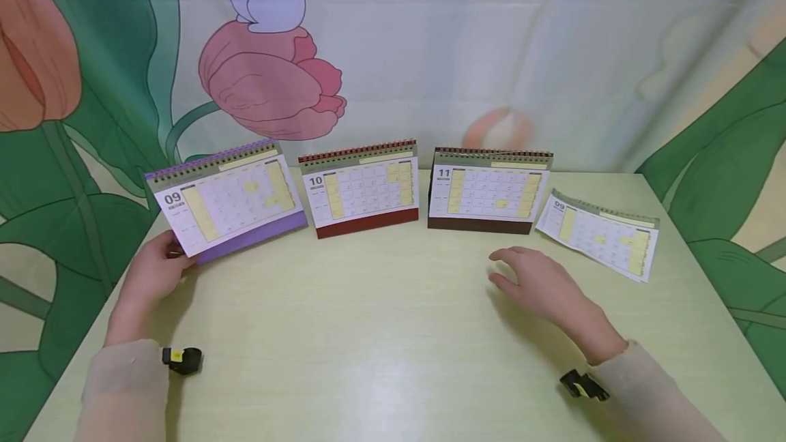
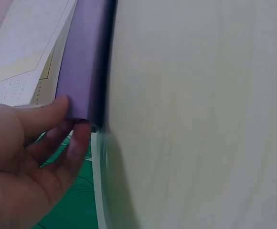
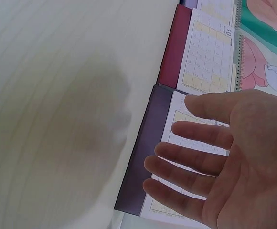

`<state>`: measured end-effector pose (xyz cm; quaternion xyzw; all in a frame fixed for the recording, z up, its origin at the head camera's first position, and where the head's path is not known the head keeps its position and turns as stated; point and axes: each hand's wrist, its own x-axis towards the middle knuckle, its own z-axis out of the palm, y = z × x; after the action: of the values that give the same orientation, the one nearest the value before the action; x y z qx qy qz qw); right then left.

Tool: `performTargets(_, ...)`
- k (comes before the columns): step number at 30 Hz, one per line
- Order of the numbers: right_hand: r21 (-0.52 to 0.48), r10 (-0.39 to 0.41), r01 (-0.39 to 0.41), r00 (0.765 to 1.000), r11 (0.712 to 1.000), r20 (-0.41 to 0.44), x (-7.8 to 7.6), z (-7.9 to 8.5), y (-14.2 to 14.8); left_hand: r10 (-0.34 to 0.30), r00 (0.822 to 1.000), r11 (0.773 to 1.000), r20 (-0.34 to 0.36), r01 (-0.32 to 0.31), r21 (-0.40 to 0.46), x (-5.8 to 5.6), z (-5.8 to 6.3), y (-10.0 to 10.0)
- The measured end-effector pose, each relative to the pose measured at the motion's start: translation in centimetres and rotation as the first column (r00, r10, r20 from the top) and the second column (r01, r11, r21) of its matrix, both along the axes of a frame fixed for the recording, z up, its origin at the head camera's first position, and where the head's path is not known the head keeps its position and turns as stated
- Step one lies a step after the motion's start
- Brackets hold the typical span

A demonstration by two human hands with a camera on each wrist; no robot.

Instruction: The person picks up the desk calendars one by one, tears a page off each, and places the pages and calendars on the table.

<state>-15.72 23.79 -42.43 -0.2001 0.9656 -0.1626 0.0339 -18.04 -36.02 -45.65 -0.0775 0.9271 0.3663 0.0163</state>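
At the left, a purple desk calendar point(image 1: 230, 200) showing 09 stands tilted on the table. My left hand point(image 1: 153, 268) pinches its lower left corner; in the left wrist view the thumb point(image 2: 57, 107) lies on the purple base point(image 2: 83, 57) with fingertips underneath. My right hand point(image 1: 540, 285) hovers over the table with fingers spread, holding nothing. It is nearest to the dark brown calendar point(image 1: 489, 189) showing 11, and overlaps that calendar's page in the right wrist view. Between the two stands a red calendar point(image 1: 362, 188) showing 10.
Loose calendar sheets point(image 1: 598, 234) headed 09 lie at the right of the table point(image 1: 368, 333). A curtain point(image 1: 417, 53) printed with tulips and a white animal hangs behind the table. Dark wrist cameras sit on both sleeves point(image 1: 125, 374).
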Motion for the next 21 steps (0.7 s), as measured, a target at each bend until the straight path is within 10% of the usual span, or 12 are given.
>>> performTargets(13,-0.045,0.064,-0.066,0.997,0.997,-0.034,0.0,0.6,-1.5,0.022,0.983,0.986,-0.185,0.009,0.169,0.8,0.4,0.8)
performTargets(21,-0.053,0.098,-0.097,0.995,0.994,0.005,0.0,0.1,-2.5,0.074,0.968,0.937,-0.241,0.015,0.348,1.1,0.7,1.3)
